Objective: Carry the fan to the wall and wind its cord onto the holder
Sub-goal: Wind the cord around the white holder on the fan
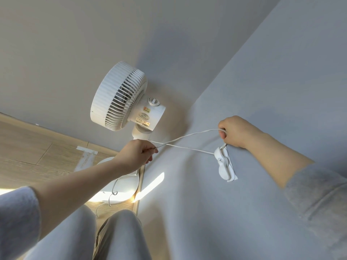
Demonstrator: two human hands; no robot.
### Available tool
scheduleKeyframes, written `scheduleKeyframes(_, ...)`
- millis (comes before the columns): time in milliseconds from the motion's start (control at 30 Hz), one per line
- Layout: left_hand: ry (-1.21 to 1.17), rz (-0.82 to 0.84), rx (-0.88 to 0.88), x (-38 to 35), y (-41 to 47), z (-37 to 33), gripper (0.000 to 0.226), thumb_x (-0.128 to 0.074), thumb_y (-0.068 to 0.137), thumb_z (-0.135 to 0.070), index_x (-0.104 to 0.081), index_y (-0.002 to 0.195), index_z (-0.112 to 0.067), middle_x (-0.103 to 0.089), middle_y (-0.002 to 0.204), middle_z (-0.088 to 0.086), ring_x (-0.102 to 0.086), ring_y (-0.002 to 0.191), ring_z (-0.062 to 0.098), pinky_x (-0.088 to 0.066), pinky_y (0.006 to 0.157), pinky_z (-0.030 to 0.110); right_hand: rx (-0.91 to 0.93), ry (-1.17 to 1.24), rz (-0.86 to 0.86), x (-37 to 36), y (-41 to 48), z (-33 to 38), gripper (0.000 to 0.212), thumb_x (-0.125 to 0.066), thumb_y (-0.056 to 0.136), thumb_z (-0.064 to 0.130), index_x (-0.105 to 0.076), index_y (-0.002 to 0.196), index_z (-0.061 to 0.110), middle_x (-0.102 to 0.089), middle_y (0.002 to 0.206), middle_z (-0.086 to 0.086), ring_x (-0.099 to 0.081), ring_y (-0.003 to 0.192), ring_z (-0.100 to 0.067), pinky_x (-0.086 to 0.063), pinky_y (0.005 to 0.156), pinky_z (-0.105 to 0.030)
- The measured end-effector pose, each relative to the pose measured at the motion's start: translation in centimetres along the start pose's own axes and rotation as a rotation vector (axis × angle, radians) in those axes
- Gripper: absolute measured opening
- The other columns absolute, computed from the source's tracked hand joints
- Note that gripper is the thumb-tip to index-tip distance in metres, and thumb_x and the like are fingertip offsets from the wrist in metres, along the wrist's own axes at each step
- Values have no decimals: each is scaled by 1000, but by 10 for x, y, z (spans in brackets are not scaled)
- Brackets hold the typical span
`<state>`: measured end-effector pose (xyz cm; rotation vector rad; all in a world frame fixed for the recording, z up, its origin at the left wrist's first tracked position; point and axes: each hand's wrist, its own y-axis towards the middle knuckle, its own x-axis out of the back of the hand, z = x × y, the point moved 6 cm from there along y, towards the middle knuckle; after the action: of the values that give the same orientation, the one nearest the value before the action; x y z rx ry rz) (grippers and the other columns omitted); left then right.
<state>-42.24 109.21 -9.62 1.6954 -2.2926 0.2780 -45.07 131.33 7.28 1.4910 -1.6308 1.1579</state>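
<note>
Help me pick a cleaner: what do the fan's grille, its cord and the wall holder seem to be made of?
The fan grille looks like matte white moulded plastic, given its thin, even ribs. The cord seems sheathed in smooth white vinyl or rubber; it bends in soft curves. The holder appears to be glossier hard white plastic, rounded and moulded.

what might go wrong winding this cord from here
1. The cord crosses itself between the left hand and the right hand, so it may twist or tangle as it goes onto the holder.
2. Both hands grip it fairly taut; a harder pull might loosen the holder from the wall or tip the fan.
</note>
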Motion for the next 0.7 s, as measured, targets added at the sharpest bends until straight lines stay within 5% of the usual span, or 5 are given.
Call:
scheduleKeyframes(200, -7, -8, -13, 1, -5, -7, 22, -48, 92, -9, -70, 92, -10, -64, 66, 0, -56, 56, 13, -52, 68, 32, 10, 51, -54, 15, -16, 2, 32, -55, 74, -4, -49, 59, 23, -46, 61, 10, -51, 68, -20, -33, 48, -18)
scheduleKeyframes(700, 35, 44, -47, -5, -48, -16, 23, -48, 92, -9, -70, 93, -12, -63, 65, -4, -56, 52, 4, -47, 57, 15, -97, 86, -51, 3, -88, 13, 21, -51, 76, 4, -52, 62, 20, -56, 70, -1, -56, 69, -27, -42, 58, -30)
